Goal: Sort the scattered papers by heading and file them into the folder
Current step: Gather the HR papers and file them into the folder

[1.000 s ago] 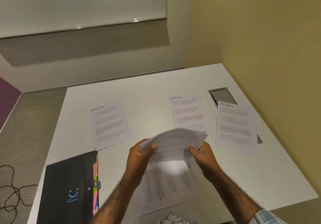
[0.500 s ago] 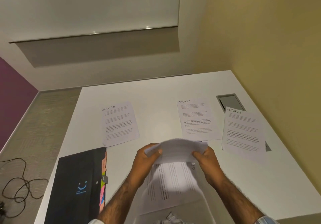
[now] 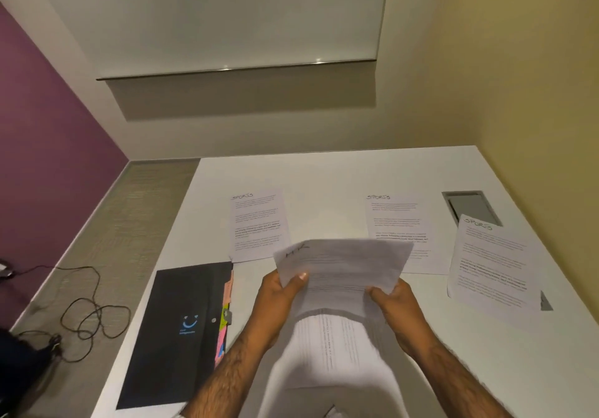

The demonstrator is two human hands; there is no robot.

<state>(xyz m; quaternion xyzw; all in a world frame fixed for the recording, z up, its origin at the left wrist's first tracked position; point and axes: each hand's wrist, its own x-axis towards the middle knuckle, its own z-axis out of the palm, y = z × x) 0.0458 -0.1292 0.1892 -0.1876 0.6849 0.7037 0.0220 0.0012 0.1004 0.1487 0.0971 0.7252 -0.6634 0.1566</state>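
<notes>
**A:** Where are the papers?

**B:** A sheaf of papers [image 3: 343,268] sits mid-frame, lifted off the white table [image 3: 324,174] and held at both sides. The left hand [image 3: 278,291] pinches its left edge, thumb on top with the nail showing and fingers under the sheets. The right hand [image 3: 393,304] grips the lower right edge the same way, thumb over and fingers curled beneath.

**A:** What does the sheaf look like?

**B:** White printed sheets, bowed so the far edge arches upward. The grey lines of type are too blurred to read. There is a handwritten heading in the top-left corner of the uppermost sheet, but I cannot make out the word.

**A:** And the loose ones?

**B:** Three lie flat higher in the frame, each headed "SPORTS" by hand. The left sheet [image 3: 259,226] is left of centre. The middle sheet [image 3: 398,219] is right of centre, its lower part hidden behind the sheaf. The right sheet [image 3: 489,262] is near the right edge, tilted, and overlaps a grey hatch [image 3: 470,205] set into the tabletop. Another printed sheet [image 3: 327,346] lies between the forearms at lower centre, badly blurred.

**A:** The folder?

**B:** The black folder [image 3: 181,330] lies closed on the table at lower left, just beside the left forearm. Its cover has a blue smiling-face mark and a small snap. Coloured tabs [image 3: 223,330] in pink, orange and yellow poke out along its right edge. Its upper right corner is close to the left sheet's lower corner, though I cannot tell whether they touch.

**A:** Anything off the table?

**B:** A dark cable [image 3: 87,314] is looped on the floor at far left.
</notes>
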